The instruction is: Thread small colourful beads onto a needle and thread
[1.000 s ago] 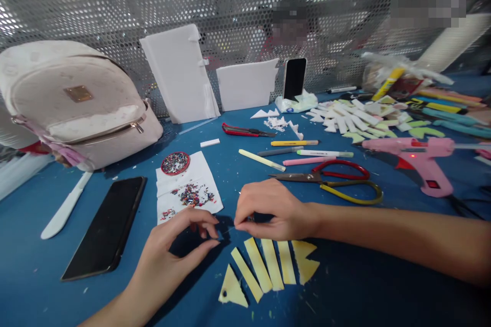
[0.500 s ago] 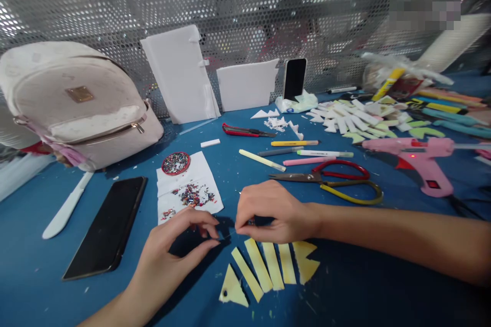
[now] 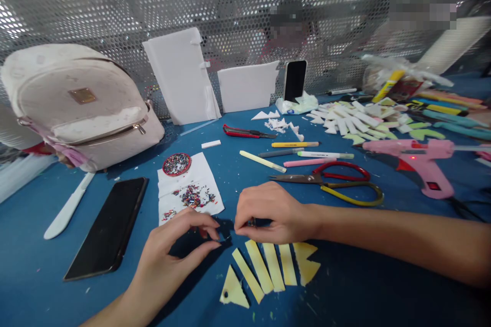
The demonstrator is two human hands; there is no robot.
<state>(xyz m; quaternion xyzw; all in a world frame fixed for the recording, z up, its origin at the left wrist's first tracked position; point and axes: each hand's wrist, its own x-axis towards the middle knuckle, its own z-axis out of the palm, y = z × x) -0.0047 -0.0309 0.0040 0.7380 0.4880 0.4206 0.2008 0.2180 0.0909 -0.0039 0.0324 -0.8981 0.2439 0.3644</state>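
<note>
My left hand [image 3: 180,245] is at lower centre, thumb and fingers curled nearly together on a thin, pale strand [image 3: 229,238], faint and hard to make out. Close to its right, my right hand [image 3: 268,213] is closed in a pinch toward the same strand; small dark, shiny bits show inside its curled fingers. Just below the hands lie yellow foam-like pieces in a fish shape: a triangular head [image 3: 233,290] with a hole, several strips [image 3: 273,266] and a notched tail [image 3: 306,263]. Behind my left hand, colourful beads [image 3: 194,195] lie on white paper [image 3: 209,176] beside a red-rimmed lid [image 3: 177,164] of beads.
Scissors [image 3: 326,180], felt pens [image 3: 295,144] and a red cutter [image 3: 245,132] lie beyond my hands. A pink glue gun [image 3: 418,156] is at right, its light on. At left are a phone [image 3: 109,227], a white knife [image 3: 71,207] and a backpack [image 3: 80,112]. Cut scraps [image 3: 353,117] pile behind.
Both hands stay almost in place, and the strand between their fingertips looks shorter and fainter. The view has shifted very slightly.
</note>
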